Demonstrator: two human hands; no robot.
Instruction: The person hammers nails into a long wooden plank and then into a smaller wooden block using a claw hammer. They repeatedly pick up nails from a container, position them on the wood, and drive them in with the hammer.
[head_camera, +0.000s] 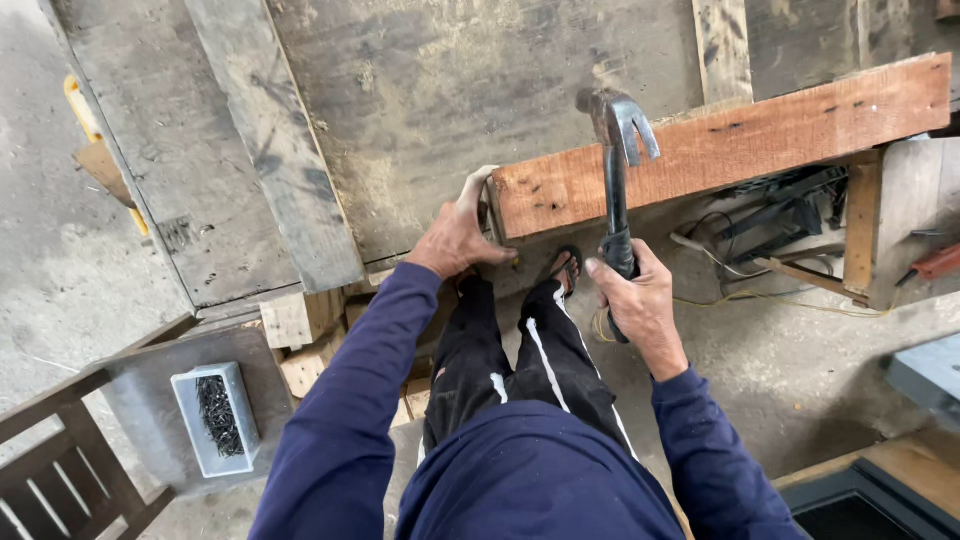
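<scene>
While two hands work, one hammer (617, 150), one plank (720, 150).

One claw hammer (617, 170), steel-headed, dark-handled. One reddish plank (720, 150), lying across the bench. Two hands: one left hand (455, 235) at the plank's end, one right hand (640, 300) around the hammer handle. Two legs in black trousers, each with one white stripe. One sandalled foot (566, 268) in view (the other hidden behind the plank). One grey tray of nails (218, 415), nails too many and too small to count. One dark slatted chair (60, 470), partly in view. Several pale wood offcuts (300, 340) stacked under the bench, number unclear.
</scene>
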